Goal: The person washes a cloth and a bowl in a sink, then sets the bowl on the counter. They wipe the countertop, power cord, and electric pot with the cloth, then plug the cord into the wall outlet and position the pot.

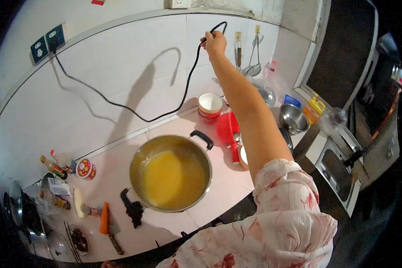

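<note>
Firstly, my right hand (214,43): raised before the white wall tiles, fingers closed on one black cord (186,89). The cord looped just above the fist; its other length sagged across the tiles and rose to a wall socket (55,37) at the left. My left hand (108,264) seemed to show only as a sliver at the bottom edge; whether it was open or closed, I cannot tell. Sleeve (283,187): one, pale with reddish marks. Below the cord, on the pink counter (201,206), stood one wide metal pot (193,149), uncovered, holding yellowish liquid, a black handle (202,139) at its upper right. Beside its lower left lay one dark, irregular item (133,210). Farther left: one carrot (104,218), one long pale vegetable (78,202), one red patterned tub (85,169) and small bottles (53,167). Right of the pot: stacked bowls (210,103), white inside; one red plastic vessel (226,128), partly behind my forearm; one steel bowl (294,119); one yellow bottle (314,109). Farthest right, one metal sink (336,169).
</note>
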A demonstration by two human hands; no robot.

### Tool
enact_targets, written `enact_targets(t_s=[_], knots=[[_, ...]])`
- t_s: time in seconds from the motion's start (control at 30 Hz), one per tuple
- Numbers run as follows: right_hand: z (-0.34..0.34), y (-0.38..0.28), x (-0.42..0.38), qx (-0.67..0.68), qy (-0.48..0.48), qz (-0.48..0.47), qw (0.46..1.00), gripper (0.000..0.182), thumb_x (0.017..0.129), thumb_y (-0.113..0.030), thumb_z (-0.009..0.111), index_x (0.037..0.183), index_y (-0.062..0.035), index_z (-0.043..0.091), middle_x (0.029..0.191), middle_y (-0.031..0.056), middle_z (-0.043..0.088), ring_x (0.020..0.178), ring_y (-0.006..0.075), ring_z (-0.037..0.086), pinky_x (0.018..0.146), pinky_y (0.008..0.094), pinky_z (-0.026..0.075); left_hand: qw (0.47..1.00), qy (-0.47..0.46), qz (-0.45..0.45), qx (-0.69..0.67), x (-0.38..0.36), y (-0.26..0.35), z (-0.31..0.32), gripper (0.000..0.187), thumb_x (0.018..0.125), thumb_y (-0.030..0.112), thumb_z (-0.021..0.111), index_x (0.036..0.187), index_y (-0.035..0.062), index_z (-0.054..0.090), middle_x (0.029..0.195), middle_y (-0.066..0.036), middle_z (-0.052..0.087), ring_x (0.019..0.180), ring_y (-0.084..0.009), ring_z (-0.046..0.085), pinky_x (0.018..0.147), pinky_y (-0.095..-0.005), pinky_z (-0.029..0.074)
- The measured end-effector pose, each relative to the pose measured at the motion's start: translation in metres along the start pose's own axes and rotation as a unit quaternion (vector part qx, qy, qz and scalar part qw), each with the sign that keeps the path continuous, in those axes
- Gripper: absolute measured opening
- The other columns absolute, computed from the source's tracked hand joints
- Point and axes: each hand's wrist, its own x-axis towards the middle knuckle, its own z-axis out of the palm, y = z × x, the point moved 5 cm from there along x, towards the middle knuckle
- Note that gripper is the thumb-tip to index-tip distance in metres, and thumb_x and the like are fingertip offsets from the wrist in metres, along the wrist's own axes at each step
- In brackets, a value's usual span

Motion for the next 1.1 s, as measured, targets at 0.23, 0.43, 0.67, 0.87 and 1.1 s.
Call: enact_targets(t_s=[0.23,0.43,0.67,0.87,1.1], knots=[[-0.053,0.068,0.070,0.001,-0.042,0.031,0.999,0.013,0.083,-0.011,0.051,0.084,0.0021,0.053,0.069,0.0111,0.063,0.045,0.0127,0.054,0.039,0.0224,0.042,0.995,0.073,0.046,-0.047,-0.068,0.060,0.056,0.028,0.092,0.024,0.046,0.106,0.0020,0.055,0.088,-0.008,0.059,0.074,-0.0191,0.054,0.068,-0.0340,0.045],[-0.112,0.073,0.099,0.040,-0.017,0.048,0.998,0.010,0.078,-0.007,0.054,0.080,0.0025,0.054,0.067,0.0121,0.063,0.048,0.0153,0.058,0.040,0.0252,0.044,0.991,0.049,0.096,-0.075,-0.078,0.077,0.065,0.028,0.090,0.025,0.049,0.106,0.0030,0.055,0.082,-0.008,0.059,0.069,-0.0176,0.052,0.065,-0.0315,0.043],[-0.143,0.055,0.113,0.018,-0.078,0.080,0.994,0.014,0.077,-0.014,0.064,0.081,-0.0014,0.058,0.074,0.0083,0.064,0.057,0.0144,0.060,0.044,0.0216,0.041,0.946,0.011,0.314,-0.076,-0.034,0.152,0.084,0.015,0.089,0.013,0.046,0.093,0.0006,0.053,0.074,-0.005,0.054,0.059,-0.0096,0.046,0.052,-0.0237,0.039],[-0.159,0.045,0.116,0.017,-0.092,0.119,0.988,0.019,0.075,-0.018,0.068,0.080,-0.0021,0.059,0.075,0.0066,0.063,0.061,0.0137,0.060,0.048,0.0227,0.044,0.912,-0.097,0.394,0.054,-0.071,0.291,0.169,0.014,0.088,0.007,0.044,0.097,0.0017,0.053,0.092,-0.008,0.057,0.074,-0.0129,0.053,0.064,-0.0255,0.043],[-0.156,0.060,0.100,0.085,-0.209,0.151,0.962,0.021,0.082,-0.022,0.059,0.094,-0.0045,0.057,0.088,0.0063,0.061,0.068,0.0148,0.059,0.055,0.0233,0.046,0.715,-0.113,0.682,0.107,-0.149,0.425,0.359,0.034,0.073,-0.001,0.056,0.107,0.0037,0.051,0.124,-0.014,0.045,0.113,-0.0260,0.045,0.092,-0.0341,0.037]])
